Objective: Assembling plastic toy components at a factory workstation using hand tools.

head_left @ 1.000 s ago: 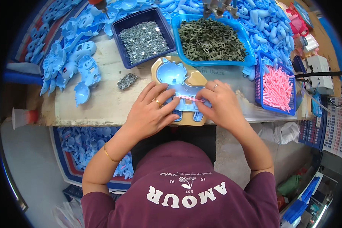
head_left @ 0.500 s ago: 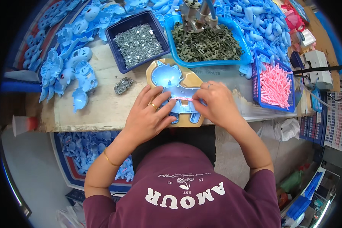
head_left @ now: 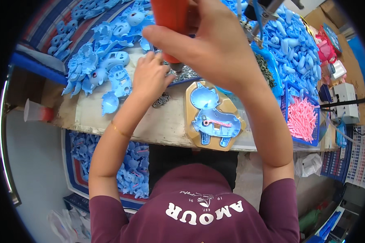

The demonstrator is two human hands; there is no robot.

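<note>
My right hand (head_left: 219,48) is wrapped round an orange power screwdriver (head_left: 170,18), its tip pointing down by the screws (head_left: 189,73) in a dark blue tray. Close to that tip is my left hand (head_left: 149,77), thumb and fingers drawn together; anything between them is too small to make out. Nearer me, a blue animal-shaped toy shell half (head_left: 205,98) lies hollow side up in a tan holder (head_left: 192,137). Across the shell's body lies a thin pink part (head_left: 220,123) with a ring-like end; a small dark piece sits beside that end.
Pink parts fill a blue basket (head_left: 302,121) at right. A light blue tub (head_left: 276,83) of dark green pieces is partly behind my right arm. Blue toy parts (head_left: 119,81) are piled left and far right. A small screw pile (head_left: 162,100) lies by my left wrist.
Both hands have left the shell and reached forward, the left to the screw tray. My right hand has taken hold of the screwdriver. The pink part now lies uncovered in the shell.
</note>
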